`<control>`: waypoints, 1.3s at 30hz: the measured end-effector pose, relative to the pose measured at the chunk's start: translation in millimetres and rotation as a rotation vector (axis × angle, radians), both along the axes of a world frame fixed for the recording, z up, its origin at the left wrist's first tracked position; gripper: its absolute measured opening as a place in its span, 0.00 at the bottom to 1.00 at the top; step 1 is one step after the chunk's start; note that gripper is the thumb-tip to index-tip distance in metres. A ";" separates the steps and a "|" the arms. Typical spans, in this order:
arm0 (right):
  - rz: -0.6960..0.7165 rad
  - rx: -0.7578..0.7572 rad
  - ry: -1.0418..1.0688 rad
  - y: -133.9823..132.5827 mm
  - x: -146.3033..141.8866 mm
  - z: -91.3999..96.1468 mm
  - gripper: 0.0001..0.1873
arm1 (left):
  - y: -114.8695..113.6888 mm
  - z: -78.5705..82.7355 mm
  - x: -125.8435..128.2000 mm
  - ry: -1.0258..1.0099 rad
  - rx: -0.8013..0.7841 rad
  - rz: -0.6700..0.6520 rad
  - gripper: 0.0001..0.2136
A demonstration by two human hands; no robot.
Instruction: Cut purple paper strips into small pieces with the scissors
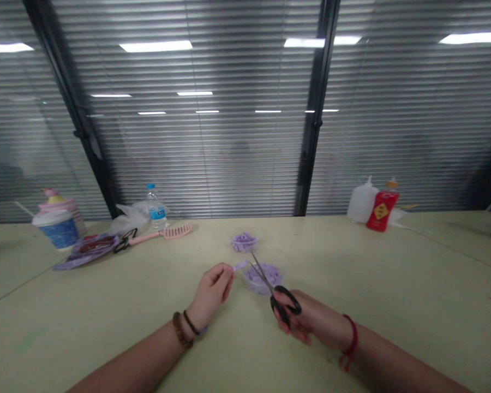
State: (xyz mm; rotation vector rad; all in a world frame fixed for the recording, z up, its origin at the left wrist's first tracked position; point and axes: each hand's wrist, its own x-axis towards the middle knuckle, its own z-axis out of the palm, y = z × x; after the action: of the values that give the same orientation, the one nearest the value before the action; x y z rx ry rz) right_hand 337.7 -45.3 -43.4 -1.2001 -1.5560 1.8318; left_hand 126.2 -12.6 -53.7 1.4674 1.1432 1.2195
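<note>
Now both forearms [147, 349] [393, 349] slant inward, hands [211, 287] [297, 317] flanking the nearer bowl [253, 287].

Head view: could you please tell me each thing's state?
Scissors: blades open
Left hand: pinching purple strip
Right hand: holding scissors
Near bowl: holding purple pieces
Far bowl: holding purple pieces
Water bottle: upright, capped
Red bottle: upright
Blue cup: upright
Blinds: lowered

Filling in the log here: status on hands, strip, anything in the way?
Left hand pinching purple strip. Right hand holding scissors, open. Tub of purple pieces behind scissors in view.
</note>
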 end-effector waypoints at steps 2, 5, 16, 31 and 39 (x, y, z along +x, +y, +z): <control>0.030 -0.013 0.022 0.5 -0.5 -3.5 0.29 | -1.2 0.4 0.8 -0.004 0.009 -0.014 0.16; 0.059 -0.022 0.068 1.4 -2.2 -7.9 0.30 | -4.2 0.8 2.9 0.033 0.001 -0.067 0.16; 0.020 0.063 0.080 -2.3 -4.4 -3.0 0.29 | -8.5 -2.7 5.7 0.127 0.008 -0.199 0.17; -0.012 0.103 0.030 -5.0 -5.8 6.2 0.30 | -9.8 0.1 6.9 0.123 -0.014 -0.177 0.16; -0.055 0.130 -0.006 -5.0 -7.2 5.4 0.28 | -5.8 -1.2 5.3 0.098 -0.047 -0.096 0.15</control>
State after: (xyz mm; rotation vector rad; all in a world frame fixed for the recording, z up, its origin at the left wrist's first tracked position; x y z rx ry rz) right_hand 330.5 -50.3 -38.0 -1.1776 -1.6029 1.6666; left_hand 131.4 -18.3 -54.9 1.5424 1.1452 1.0582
